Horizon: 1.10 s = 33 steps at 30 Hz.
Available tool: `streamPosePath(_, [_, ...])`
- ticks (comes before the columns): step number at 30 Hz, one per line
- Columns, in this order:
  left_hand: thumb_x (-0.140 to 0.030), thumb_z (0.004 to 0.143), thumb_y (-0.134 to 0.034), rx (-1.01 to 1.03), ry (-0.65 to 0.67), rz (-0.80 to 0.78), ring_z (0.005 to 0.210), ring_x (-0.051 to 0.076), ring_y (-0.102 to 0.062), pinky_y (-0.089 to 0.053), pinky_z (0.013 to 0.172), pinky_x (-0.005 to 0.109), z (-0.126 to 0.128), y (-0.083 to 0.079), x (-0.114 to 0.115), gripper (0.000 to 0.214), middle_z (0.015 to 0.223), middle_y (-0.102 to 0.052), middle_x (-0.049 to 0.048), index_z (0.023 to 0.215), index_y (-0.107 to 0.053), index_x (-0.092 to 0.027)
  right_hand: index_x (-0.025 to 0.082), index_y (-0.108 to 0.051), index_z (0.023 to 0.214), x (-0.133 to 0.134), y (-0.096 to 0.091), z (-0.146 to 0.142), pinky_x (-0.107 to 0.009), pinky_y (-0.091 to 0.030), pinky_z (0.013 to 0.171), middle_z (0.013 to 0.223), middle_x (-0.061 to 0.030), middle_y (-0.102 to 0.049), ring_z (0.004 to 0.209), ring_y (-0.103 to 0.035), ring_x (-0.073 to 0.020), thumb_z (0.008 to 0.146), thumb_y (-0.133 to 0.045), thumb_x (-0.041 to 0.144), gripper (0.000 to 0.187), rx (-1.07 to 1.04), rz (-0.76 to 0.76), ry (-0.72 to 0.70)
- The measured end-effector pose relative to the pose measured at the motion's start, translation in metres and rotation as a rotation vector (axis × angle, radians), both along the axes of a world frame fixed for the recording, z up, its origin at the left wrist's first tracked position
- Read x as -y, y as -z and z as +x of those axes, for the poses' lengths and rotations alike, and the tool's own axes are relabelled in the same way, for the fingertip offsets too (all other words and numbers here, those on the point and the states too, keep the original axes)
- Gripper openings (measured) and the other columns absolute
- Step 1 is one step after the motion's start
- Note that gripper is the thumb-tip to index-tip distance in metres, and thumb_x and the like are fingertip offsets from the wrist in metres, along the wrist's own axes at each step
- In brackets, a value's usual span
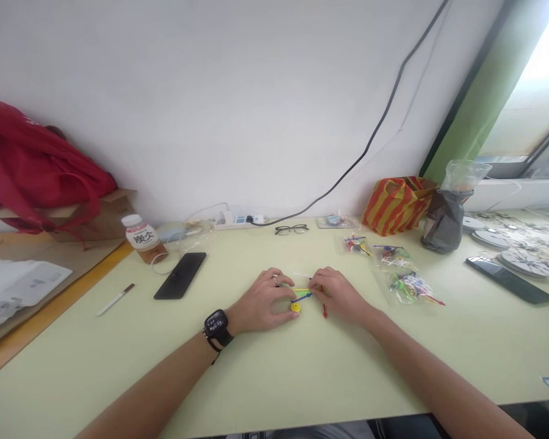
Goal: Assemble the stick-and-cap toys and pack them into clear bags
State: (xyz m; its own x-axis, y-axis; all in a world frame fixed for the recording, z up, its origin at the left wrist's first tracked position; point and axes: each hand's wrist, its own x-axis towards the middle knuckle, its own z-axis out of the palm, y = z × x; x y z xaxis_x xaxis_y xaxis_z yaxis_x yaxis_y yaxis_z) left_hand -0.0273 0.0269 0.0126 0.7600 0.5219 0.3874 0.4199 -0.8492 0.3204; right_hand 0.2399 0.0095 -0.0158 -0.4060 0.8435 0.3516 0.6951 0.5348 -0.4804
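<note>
Left hand: rests low over the bench, a black watch at the wrist, its fingers curved and spread well apart from the thumb, whose tip is right at a round yellow piece; contact cannot be told.

Right hand: fingers bunched and bent down over the small parts; whether they pinch one cannot be told.

Loose pieces: between the two hands, a blue arrow-tipped piece lies aslant, just beyond the yellow one, while a red piece juts out beneath the right hand's fingers.

Clear packets: three bags of colorful parts, the nearest packet lying to the right of the right hand.

Phones: a black phone lies left of the hands, near a labeled bottle; a second phone lies far right, beside pale discs.

Along the wall: eyeglasses sit near a white power strip; a red-and-yellow striped bag stands beside a gray bag.
</note>
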Motion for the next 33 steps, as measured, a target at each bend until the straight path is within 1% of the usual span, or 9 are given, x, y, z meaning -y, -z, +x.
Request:
streamPosePath(6, [-0.039, 0.091, -0.075, -0.001, -0.014, 0.006, 0.126, 0.03, -0.053, -0.046, 0.11, 0.049, -0.001, 0.002, -0.003, 0.027, 0.124, -0.07, 0.006, 0.116, -0.075, -0.029, 0.023, -0.061, 0.093, -0.001, -0.002, 0.001, -0.041, -0.046, 0.089, 0.095, -0.0047, -0.07, 0.096, -0.06, -0.0247, 0.099, -0.055, 0.017, 0.011, -0.094, 0.052, 0.074])
streamPosePath(10, [-0.036, 0.091, -0.075, 0.01, 0.009, 0.025, 0.129, 0.03, -0.05, -0.046, 0.11, 0.049, 0.001, 0.003, -0.001, 0.018, 0.129, -0.068, 0.0055, 0.109, -0.077, -0.03, 0.023, -0.059, 0.099, -0.004, -0.008, 0.006, -0.044, -0.047, 0.095, 0.104, -0.009, -0.069, 0.107, -0.058, -0.028, 0.101, -0.051, 0.022, 0.008, -0.23, 0.163, 0.143])
streamPosePath(13, [-0.035, 0.09, -0.077, 0.019, 0.024, 0.035, 0.129, 0.031, -0.05, -0.047, 0.109, 0.049, 0.003, 0.003, 0.002, 0.017, 0.128, -0.068, 0.0063, 0.106, -0.077, -0.029, 0.024, -0.056, 0.102, -0.005, -0.016, 0.015, -0.043, -0.048, 0.093, 0.105, -0.0097, -0.068, 0.103, -0.06, -0.0275, 0.102, -0.048, 0.027, 0.009, -0.312, 0.171, 0.218])
streamPosePath(18, [-0.032, 0.091, -0.075, -0.008, 0.03, 0.015, 0.118, 0.028, -0.055, -0.049, 0.103, 0.045, 0.007, -0.001, 0.007, 0.012, 0.115, -0.072, 0.0057, 0.101, -0.075, -0.027, 0.023, -0.051, 0.099, -0.003, -0.031, 0.031, -0.033, -0.045, 0.07, 0.085, -0.0027, -0.059, 0.078, -0.055, -0.0201, 0.1, -0.047, 0.029, 0.008, -0.369, 0.069, 0.244])
streamPosePath(20, [-0.031, 0.092, -0.073, -0.02, 0.046, -0.001, 0.113, 0.027, -0.057, -0.05, 0.1, 0.043, 0.008, -0.003, 0.008, 0.008, 0.108, -0.074, 0.0048, 0.099, -0.074, -0.026, 0.023, -0.055, 0.094, -0.001, -0.033, 0.035, -0.03, -0.039, 0.062, 0.074, 0.0012, -0.054, 0.067, -0.049, -0.0175, 0.098, -0.051, 0.033, 0.011, -0.258, -0.059, 0.181])
streamPosePath(22, [-0.031, 0.094, -0.071, -0.02, 0.077, -0.016, 0.109, 0.025, -0.059, -0.049, 0.101, 0.042, 0.008, -0.004, 0.008, 0.007, 0.105, -0.074, 0.0042, 0.098, -0.074, -0.026, 0.022, -0.06, 0.081, 0.001, -0.033, 0.037, -0.028, -0.035, 0.059, 0.065, 0.0026, -0.052, 0.062, -0.046, -0.0161, 0.095, -0.056, 0.036, 0.02, -0.094, -0.205, 0.086])
streamPosePath(25, [-0.031, 0.095, -0.069, -0.021, 0.102, -0.031, 0.109, 0.024, -0.061, -0.048, 0.106, 0.041, 0.008, -0.005, 0.008, 0.008, 0.106, -0.075, 0.0038, 0.099, -0.073, -0.026, 0.021, -0.063, 0.07, 0.004, -0.028, 0.034, -0.028, -0.037, 0.06, 0.064, 0.0004, -0.062, 0.062, -0.052, -0.0165, 0.09, -0.061, 0.03, 0.022, 0.009, -0.35, -0.018])
streamPosePath(29, [-0.031, 0.094, -0.07, -0.025, 0.073, -0.033, 0.117, 0.027, -0.058, -0.049, 0.103, 0.043, 0.008, -0.004, 0.007, 0.008, 0.111, -0.076, 0.0034, 0.1, -0.074, -0.026, 0.021, -0.068, 0.078, 0.01, -0.027, 0.022, -0.026, -0.039, 0.06, 0.072, 0.0001, -0.068, 0.065, -0.057, -0.0161, 0.082, -0.062, 0.017, 0.008, -0.032, -0.397, -0.06])
streamPosePath(33, [-0.029, 0.095, -0.07, -0.031, 0.062, -0.017, 0.12, 0.027, -0.056, -0.048, 0.103, 0.044, 0.008, -0.003, 0.006, 0.011, 0.114, -0.077, 0.0021, 0.105, -0.074, -0.028, 0.022, -0.073, 0.095, 0.014, -0.028, 0.009, -0.027, -0.039, 0.061, 0.075, 0.0, -0.066, 0.068, -0.057, -0.0166, 0.089, -0.058, 0.022, 0.016, -0.054, -0.332, -0.028])
